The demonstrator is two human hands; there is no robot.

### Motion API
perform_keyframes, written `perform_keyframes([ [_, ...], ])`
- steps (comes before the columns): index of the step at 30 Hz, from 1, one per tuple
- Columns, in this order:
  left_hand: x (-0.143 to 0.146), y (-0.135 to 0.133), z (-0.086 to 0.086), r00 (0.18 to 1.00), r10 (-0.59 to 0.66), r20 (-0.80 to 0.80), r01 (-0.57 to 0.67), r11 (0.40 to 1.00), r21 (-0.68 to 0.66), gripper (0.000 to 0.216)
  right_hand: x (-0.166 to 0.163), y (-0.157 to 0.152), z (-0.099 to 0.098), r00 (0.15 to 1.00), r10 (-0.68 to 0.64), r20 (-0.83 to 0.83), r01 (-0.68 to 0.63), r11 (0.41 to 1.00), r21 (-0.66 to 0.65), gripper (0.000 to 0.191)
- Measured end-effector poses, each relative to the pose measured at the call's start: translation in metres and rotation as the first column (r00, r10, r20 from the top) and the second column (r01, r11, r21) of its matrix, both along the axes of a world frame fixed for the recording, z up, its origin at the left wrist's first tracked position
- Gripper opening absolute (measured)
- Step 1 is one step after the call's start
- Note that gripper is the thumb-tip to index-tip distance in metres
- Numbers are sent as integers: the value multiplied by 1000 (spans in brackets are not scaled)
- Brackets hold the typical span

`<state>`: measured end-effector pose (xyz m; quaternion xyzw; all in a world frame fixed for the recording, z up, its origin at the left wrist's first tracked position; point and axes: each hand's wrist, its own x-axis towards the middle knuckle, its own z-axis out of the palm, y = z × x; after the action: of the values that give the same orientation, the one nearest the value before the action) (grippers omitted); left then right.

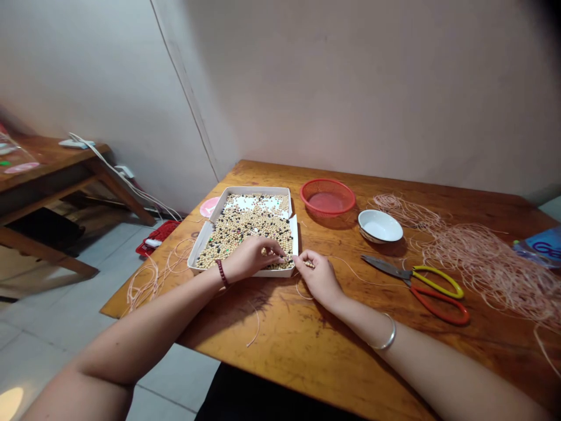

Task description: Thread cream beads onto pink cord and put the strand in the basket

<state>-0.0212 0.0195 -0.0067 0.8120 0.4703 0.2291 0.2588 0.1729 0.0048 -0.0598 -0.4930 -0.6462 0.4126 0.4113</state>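
Threading in hand: your left hand sits in the tray on the surface, fingertips among beads, grip contents unclear. Right hand grip pinched tight on thread just beside the tray; next likely needs a steady thread end

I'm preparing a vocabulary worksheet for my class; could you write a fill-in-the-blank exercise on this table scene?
1. The left hand rests on small beads inside a shallow ____ cardboard tray.
2. The round plastic mesh basket beyond the tray is ____.
3. Metal scissors with yellow and orange handles lie on the wooden table to the ____ of the right hand, whose fingers pinch a thin pale thread.

Missing words: white; red; right.
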Motion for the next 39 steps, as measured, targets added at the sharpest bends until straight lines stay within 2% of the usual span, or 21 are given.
perform_keyframes([
  [7, 5, -2, 1, 997, -35, -62, 38, 998, 46, 16, 1, -1, 1, 998, 17, 56, -18, 1000, 11, 36],
  [16, 6, -3, 5, 996, -34, -80, 32, 999, -20, 19, 4, -3, 10, 994, 8, 107, -5, 1000, -28, 37],
  [22, 7, -3, 6, 1000, 4, -2, -4, 998, -62, 19, 7, -2, 12, 990, 2, 140, 6, 998, -55, 35],
  [25, 9, -3, 8, 1000, -28, 10, 29, 998, -54, 15, 7, -2, 12, 989, 3, 150, 7, 998, -63, 34],
  [34, 8, 0, 9, 997, -81, -2, 81, 996, -25, 13, 10, -3, 14, 993, 66, 94, -57, 994, -90, 32],
  [37, 7, 0, 7, 991, -127, -35, 127, 992, 13, 18, 11, -3, 14, 992, 97, 79, -89, 991, -105, 30],
  [39, 7, -1, 6, 991, -96, -93, 101, 994, 47, 26, 11, -3, 14, 994, 94, 55, -88, 990, -110, 30],
])
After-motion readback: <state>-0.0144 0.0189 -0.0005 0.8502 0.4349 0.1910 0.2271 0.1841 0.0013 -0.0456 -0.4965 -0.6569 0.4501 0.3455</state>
